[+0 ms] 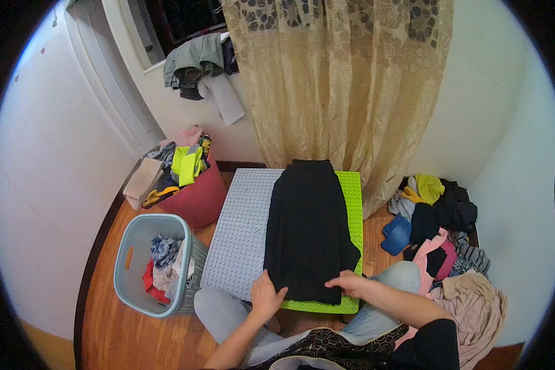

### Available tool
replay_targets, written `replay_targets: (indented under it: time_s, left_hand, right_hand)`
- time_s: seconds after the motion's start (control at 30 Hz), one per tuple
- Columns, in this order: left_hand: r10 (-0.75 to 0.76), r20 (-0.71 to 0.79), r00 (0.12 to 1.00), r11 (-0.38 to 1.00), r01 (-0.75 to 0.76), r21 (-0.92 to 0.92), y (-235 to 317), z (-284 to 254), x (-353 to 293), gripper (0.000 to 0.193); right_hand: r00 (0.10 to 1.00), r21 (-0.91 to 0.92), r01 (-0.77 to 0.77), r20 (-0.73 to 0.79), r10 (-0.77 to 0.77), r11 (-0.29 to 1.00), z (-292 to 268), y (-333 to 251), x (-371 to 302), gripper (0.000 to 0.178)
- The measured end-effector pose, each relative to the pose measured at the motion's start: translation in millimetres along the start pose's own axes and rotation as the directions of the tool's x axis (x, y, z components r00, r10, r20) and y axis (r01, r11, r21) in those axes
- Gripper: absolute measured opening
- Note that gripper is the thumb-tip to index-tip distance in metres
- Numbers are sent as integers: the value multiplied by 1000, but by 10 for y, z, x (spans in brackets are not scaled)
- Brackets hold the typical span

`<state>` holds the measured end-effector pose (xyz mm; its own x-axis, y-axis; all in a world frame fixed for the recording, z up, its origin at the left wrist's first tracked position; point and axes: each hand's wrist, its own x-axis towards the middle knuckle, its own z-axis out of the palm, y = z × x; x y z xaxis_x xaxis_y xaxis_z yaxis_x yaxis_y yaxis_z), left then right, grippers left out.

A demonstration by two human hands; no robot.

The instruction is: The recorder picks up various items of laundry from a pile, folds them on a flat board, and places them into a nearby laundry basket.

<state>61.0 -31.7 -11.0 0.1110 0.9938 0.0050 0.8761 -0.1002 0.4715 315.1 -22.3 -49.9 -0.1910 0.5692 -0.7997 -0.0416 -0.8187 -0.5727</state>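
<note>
A pair of black trousers (308,228) lies folded lengthwise on a low table with a studded grey and green top (237,216). Its narrower end reaches the far edge, and a small point of cloth juts out at the right. At the near left corner of the cloth, my left hand (267,297) grips the edge, thumb on top. My right hand (351,284) pinches the near right edge in the same way. The fingers under the cloth are partly hidden.
Left of the table stand a light blue laundry basket (192,265) with a few clothes and a red tub (197,200) heaped with garments. A clothes pile (441,234) lies on the right floor. Behind hangs a beige curtain (345,92); more clothes (197,61) drape over the sill.
</note>
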Motion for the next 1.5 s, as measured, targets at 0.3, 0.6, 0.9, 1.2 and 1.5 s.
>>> replay_targets:
  time_s: [0.3,0.6,0.9,1.2,1.5]
  left_hand:
    - [-210,92,973,901,229,-367,-226,-95,-70,21]
    - [239,-9,971,375,-101,-921,-507,-749,-131,19]
    - [82,29,996,893,-61,-446,-88,-147,-577,66]
    - [118,175,977,978,-85,-188,-18,-244,-774,49]
    - [556,278,784,811,-584,25,152,-936,-734,30]
  right_hand:
    - [781,-428,544,-56,-622,722,231,-45,-838,11]
    - [542,-244,795,-127,-831,556,168,28,-1090,24]
    - [667,-714,555,76,-742,427,474,489,-1224,53]
    - [565,-930,364,185,-804,42,472,698,-1146,47]
    - [774,-899,436,399,-492,-42,290,208,-1666,20]
